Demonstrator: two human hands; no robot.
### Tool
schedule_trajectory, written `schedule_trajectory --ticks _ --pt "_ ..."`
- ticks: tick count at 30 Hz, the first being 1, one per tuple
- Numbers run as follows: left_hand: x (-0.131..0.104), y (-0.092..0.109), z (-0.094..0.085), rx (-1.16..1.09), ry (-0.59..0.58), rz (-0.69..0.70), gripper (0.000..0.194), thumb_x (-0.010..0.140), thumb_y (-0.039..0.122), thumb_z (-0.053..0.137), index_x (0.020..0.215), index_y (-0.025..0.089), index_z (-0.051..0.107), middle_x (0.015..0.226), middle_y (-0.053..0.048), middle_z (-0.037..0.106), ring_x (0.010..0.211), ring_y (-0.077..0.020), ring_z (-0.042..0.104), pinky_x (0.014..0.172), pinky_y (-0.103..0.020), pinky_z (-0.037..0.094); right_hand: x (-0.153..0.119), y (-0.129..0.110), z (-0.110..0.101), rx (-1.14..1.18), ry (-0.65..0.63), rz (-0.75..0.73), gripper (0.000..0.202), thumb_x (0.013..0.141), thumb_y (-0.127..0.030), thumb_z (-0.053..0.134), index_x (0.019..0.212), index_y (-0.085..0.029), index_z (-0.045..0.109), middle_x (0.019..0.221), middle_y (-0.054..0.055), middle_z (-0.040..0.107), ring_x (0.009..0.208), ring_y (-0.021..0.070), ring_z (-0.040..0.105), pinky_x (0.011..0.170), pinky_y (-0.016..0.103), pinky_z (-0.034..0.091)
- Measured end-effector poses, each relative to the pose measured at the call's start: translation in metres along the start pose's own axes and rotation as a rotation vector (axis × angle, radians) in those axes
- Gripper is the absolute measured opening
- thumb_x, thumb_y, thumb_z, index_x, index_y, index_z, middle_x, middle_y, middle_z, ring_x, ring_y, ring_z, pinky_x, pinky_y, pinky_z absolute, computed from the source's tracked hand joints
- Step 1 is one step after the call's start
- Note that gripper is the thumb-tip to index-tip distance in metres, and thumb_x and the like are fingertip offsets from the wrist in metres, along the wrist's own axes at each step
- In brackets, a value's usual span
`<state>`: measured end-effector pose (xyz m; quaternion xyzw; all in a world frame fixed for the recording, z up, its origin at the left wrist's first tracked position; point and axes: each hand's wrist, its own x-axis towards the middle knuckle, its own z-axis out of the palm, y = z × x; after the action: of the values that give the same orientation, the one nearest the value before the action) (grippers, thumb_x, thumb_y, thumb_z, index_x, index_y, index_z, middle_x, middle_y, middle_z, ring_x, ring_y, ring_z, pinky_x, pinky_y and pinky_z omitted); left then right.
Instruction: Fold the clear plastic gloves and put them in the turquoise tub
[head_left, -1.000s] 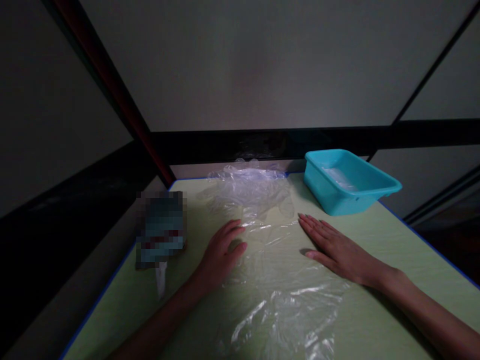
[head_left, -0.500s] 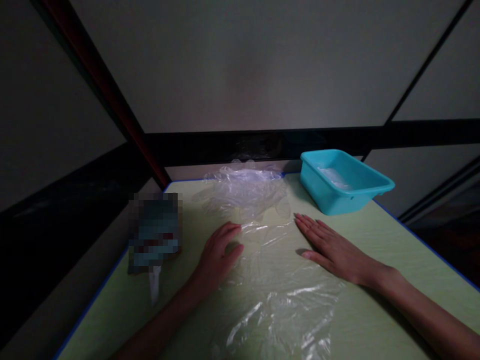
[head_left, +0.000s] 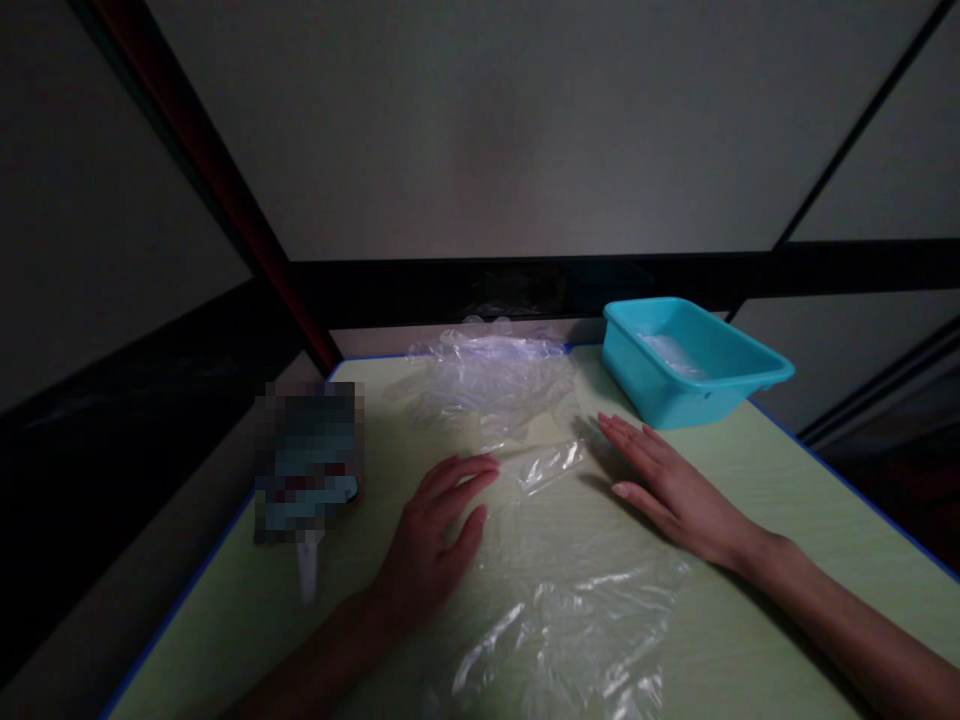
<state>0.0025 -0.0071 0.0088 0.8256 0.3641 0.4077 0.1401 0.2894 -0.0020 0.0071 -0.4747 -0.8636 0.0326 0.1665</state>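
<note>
A thin sheet of clear plastic (head_left: 570, 630), wrinkled and shiny, lies spread on the table in front of me. By its upper left edge is my left hand (head_left: 442, 525), fingers curved and thumb apart, with nothing visible in its grasp. My right hand (head_left: 667, 490) hovers slightly over the table at the sheet's upper right, open, fingers stretched out and a shadow beneath them. Beyond both hands rests a crumpled pile of clear plastic gloves (head_left: 491, 375), some with rounded finger ends showing.
A turquoise plastic basin (head_left: 697, 385) stands at the back right with something pale and clear inside. On the left is a blurred-out packet (head_left: 309, 465) with a white strip below it. The pale green table (head_left: 780, 500) has blue edging and meets a panelled wall (head_left: 525, 150).
My right hand has lifted off the table, its fingers tilting up. My left hand has drawn slightly toward me, its fingers spreading more. The sheet's upper part has shifted a little.
</note>
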Motion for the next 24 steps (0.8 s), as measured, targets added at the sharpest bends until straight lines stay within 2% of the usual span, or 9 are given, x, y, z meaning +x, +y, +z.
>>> schedule_trajectory --ticks 5,10,16,20,24 --pt "-0.002 0.006 0.001 0.024 -0.022 0.226 0.034 0.079 0.004 0.044 0.109 0.018 0.053 0.104 -0.007 0.063 0.099 -0.0173 0.057 0.095 -0.039 0.038 0.002 -0.007 -0.004 -0.007 0.001 -0.085 0.056 0.091 -0.041 0.034 0.139 -0.02 0.014 0.142 0.009 0.027 0.13 0.023 0.022 0.105 0.052 0.019" --pt "-0.008 0.013 0.004 0.006 -0.079 0.332 0.038 0.077 0.0 0.041 0.11 0.014 0.049 0.102 -0.009 0.063 0.099 -0.0166 0.057 0.096 -0.04 0.036 0.003 -0.014 -0.006 -0.04 -0.014 -0.183 0.058 0.09 -0.04 0.036 0.139 -0.017 0.014 0.141 0.009 0.029 0.13 0.023 0.022 0.105 0.054 0.016" --pt "-0.012 0.017 0.004 -0.006 -0.155 0.394 0.035 0.074 0.001 0.042 0.105 0.014 0.051 0.094 -0.008 0.064 0.093 -0.0161 0.058 0.094 -0.037 0.039 0.001 -0.021 -0.006 -0.015 -0.061 -0.234 0.056 0.09 -0.042 0.037 0.137 -0.015 0.023 0.135 0.012 0.038 0.125 0.0232 0.033 0.105 0.053 0.016" --pt "-0.016 0.016 0.003 0.024 -0.158 0.41 0.042 0.074 0.007 0.043 0.116 0.012 0.045 0.096 -0.01 0.063 0.092 -0.0183 0.058 0.087 -0.034 0.045 0.001 -0.022 -0.006 0.027 -0.064 -0.228 0.052 0.09 -0.042 0.038 0.132 -0.013 0.034 0.125 0.012 0.05 0.118 0.0227 0.043 0.105 0.05 0.02" --pt "-0.018 0.016 0.003 0.052 -0.157 0.392 0.048 0.075 0.011 0.043 0.123 0.013 0.039 0.101 -0.011 0.061 0.094 -0.019 0.057 0.085 -0.033 0.047 0.003 -0.023 -0.007 0.045 -0.1 -0.221 0.053 0.09 -0.042 0.039 0.134 -0.014 0.033 0.131 0.012 0.044 0.12 0.0222 0.041 0.105 0.046 0.024"
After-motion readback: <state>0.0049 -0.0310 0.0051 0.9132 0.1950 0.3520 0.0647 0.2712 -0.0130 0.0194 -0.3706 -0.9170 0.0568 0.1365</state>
